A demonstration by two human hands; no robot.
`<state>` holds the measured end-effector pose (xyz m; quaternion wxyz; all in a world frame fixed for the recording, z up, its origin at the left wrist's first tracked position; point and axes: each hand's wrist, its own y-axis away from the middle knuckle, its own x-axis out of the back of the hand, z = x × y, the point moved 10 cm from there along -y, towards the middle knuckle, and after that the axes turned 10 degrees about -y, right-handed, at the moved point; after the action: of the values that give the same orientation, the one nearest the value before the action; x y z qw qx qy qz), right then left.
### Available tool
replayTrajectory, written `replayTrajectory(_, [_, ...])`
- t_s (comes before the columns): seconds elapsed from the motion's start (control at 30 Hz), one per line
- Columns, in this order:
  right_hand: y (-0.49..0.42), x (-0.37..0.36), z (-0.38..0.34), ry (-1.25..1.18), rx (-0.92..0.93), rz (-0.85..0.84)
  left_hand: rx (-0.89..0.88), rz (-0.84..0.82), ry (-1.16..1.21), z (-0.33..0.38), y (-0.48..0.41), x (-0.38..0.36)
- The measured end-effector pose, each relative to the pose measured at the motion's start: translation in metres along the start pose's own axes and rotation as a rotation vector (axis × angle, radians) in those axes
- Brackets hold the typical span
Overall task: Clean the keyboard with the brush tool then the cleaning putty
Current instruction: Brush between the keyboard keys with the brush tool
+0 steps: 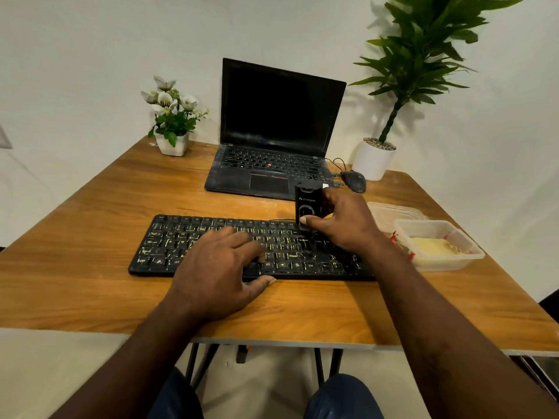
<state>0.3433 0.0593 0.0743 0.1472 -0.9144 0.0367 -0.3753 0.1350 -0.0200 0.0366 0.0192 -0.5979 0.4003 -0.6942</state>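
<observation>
the keyboard was a long, flat slab of matte black plastic with worn yellow-green legends. it lay on the glossy wood-grain table, square to the near edge. the left hand lay flat over its middle keys, fingers straight and spread, holding nothing, thumb along the front rim. at two o'clock on the keyboard the brush tool, a smooth black rectangular block with a pale logo, stood upright with its lower end on the keys. the right hand gripped it, thumb on the front face and fingers curled behind. at three o'clock sat a clear plastic tub with pale yellow, lumpy putty inside. at twelve o'clock stood a dusty black laptop, open.
</observation>
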Motion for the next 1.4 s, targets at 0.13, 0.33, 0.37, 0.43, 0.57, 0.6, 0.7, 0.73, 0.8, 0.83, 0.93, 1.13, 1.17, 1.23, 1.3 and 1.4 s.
replayTrajectory(0.13, [-0.009, -0.011, -0.007, 0.014, -0.011, 0.030, 0.001, 0.000, 0.003, 0.000, 0.000, 0.002])
replayTrajectory(0.33, [-0.012, -0.007, -0.002, -0.032, -0.061, 0.019, 0.010, 0.017, 0.011, 0.000, 0.000, 0.003])
replayTrajectory(0.37, [-0.013, -0.010, -0.001, -0.024, -0.063, -0.016, 0.007, 0.014, 0.017, -0.001, 0.000, 0.002])
replayTrajectory(0.43, [-0.015, -0.011, -0.002, 0.070, -0.055, -0.023, 0.002, 0.006, 0.037, 0.000, -0.001, 0.002])
replayTrajectory(0.57, [-0.017, -0.005, -0.005, 0.094, -0.048, 0.074, 0.011, 0.002, 0.045, -0.001, 0.000, 0.003])
replayTrajectory(0.6, [-0.017, -0.008, -0.004, 0.015, -0.055, 0.045, 0.012, 0.002, 0.047, -0.001, 0.000, 0.003])
replayTrajectory(0.7, [-0.016, -0.023, -0.005, -0.045, -0.068, -0.064, 0.007, 0.001, 0.038, -0.001, 0.000, 0.003])
replayTrajectory(0.73, [-0.017, -0.022, -0.008, 0.025, -0.048, -0.042, 0.008, -0.003, 0.039, -0.001, 0.000, 0.003])
replayTrajectory(0.8, [-0.020, -0.014, -0.012, 0.110, -0.028, 0.030, 0.013, -0.007, 0.043, -0.001, 0.001, 0.003])
replayTrajectory(0.83, [-0.021, -0.014, -0.012, 0.083, -0.026, 0.027, 0.015, -0.007, 0.045, -0.001, 0.001, 0.003])
replayTrajectory(0.93, [-0.021, -0.027, -0.010, -0.067, -0.061, -0.092, 0.017, -0.008, 0.047, -0.002, 0.000, 0.003])
replayTrajectory(1.13, [-0.022, -0.027, -0.016, -0.051, -0.038, -0.049, 0.016, -0.006, 0.038, -0.002, 0.001, 0.003])
replayTrajectory(1.17, [-0.020, -0.034, -0.015, -0.105, -0.060, -0.102, 0.015, -0.004, 0.037, -0.002, 0.000, 0.003])
replayTrajectory(1.23, [-0.019, -0.037, -0.016, -0.045, -0.050, -0.094, 0.014, -0.002, 0.034, -0.002, 0.000, 0.003])
replayTrajectory(1.3, [-0.018, -0.024, -0.022, 0.062, -0.017, 0.025, 0.011, -0.007, 0.036, -0.001, 0.001, 0.003])
replayTrajectory(1.4, [-0.015, -0.019, -0.017, -0.146, -0.061, -0.060, 0.006, 0.006, 0.042, -0.002, 0.003, 0.005])
